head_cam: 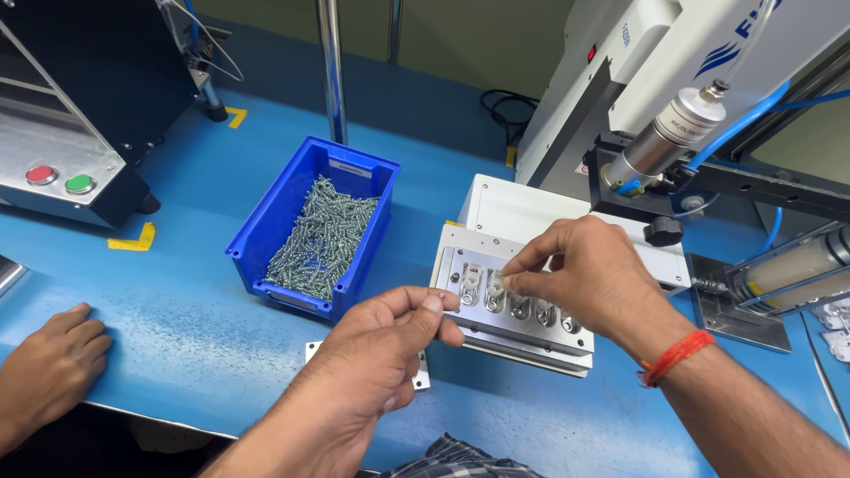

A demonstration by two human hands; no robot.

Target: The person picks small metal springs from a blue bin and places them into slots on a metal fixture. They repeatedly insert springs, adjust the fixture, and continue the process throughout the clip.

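R hand (580,270) on fixture (518,305), L hand (381,354) pinching screw (440,298)

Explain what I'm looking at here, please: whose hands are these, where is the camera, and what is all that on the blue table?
The single picture comes from a camera worn on a person's head, looking down at their own two bare hands. The left hand pinches a small screw between thumb and fingertips. The right hand, with an orange thread round the wrist, presses its fingertips onto a small metal part seated in a white fixture plate that holds a row of such parts. Left of the plate stands a blue bin full of screws. Behind is a white machine with a silver cylinder and blue hoses. At far left sits a control box with a red and a green button. The hand resting at the lower left edge belongs to another person.
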